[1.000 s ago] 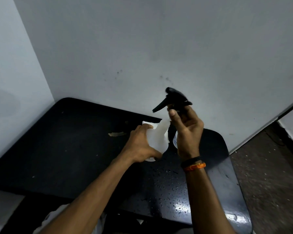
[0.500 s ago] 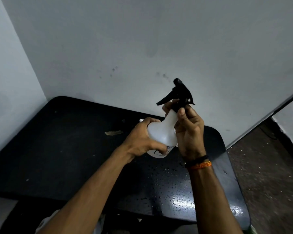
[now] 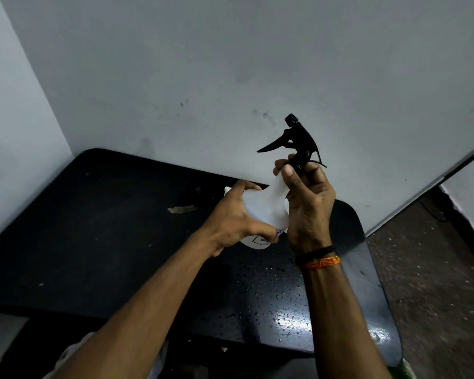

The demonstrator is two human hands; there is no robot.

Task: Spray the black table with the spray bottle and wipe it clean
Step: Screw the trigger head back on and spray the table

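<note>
The spray bottle (image 3: pixel 266 209) is held above the black table (image 3: pixel 107 242), its body gripped by the left hand (image 3: pixel 230 222) and its neck by the right hand (image 3: pixel 308 209).

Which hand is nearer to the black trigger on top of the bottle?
Right. The right hand grips the neck just below the trigger head; the left hand holds the bottle's body lower down.

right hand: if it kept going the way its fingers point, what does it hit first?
The right hand points up and slightly away, gripping the neck of the spray bottle. Straight on, its fingers would first meet the black trigger head; beyond that probably the grey wall, though depth is unclear.
</note>
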